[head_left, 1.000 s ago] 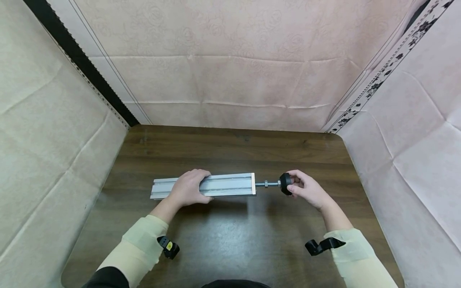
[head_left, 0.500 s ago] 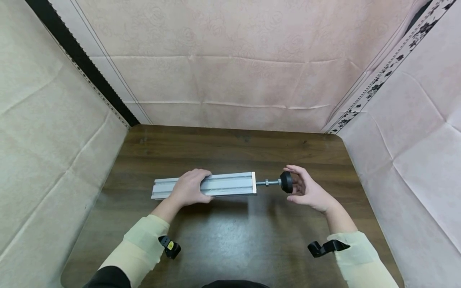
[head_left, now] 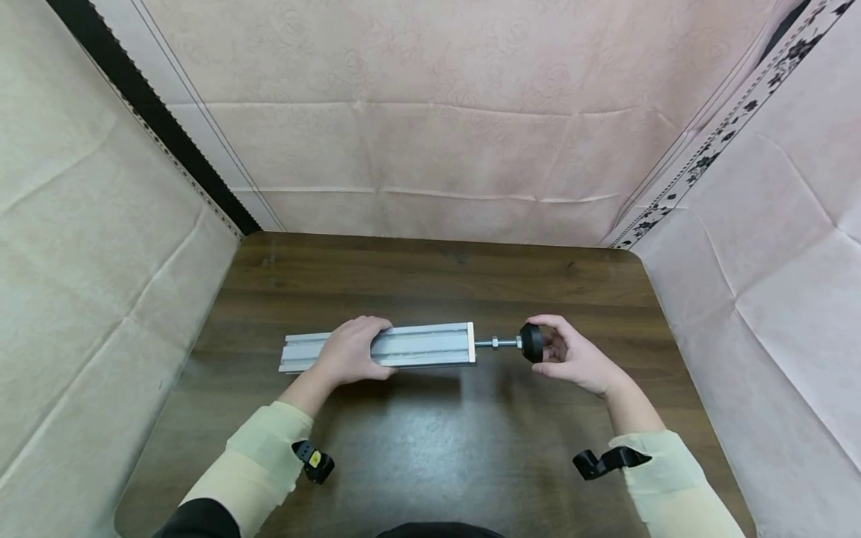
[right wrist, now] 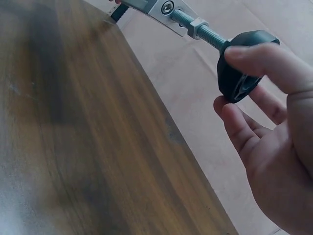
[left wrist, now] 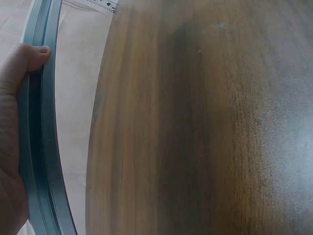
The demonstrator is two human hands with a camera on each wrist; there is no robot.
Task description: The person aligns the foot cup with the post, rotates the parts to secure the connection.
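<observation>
My left hand grips a silver aluminium extrusion profile around its middle, holding it level above the table. In the left wrist view, the thumb presses on the grooved side of the profile. From the plate at its right end sticks out a threaded rod carrying a hex nut. On the rod's tip sits a black levelling foot, its hollow underside partly seen in the right wrist view. My right hand pinches this foot by its rim, thumb on one side, fingers on the other.
Below the profile lies a brown wooden table, its far edge meeting a pale cloth curtain. Similar cloth hangs on the left and right sides. Black wrist mounts are on both sleeves.
The right hand's fingers loosened and spread around the black foot half a second ago, then closed on its rim again. The left hand and profile have barely moved.
</observation>
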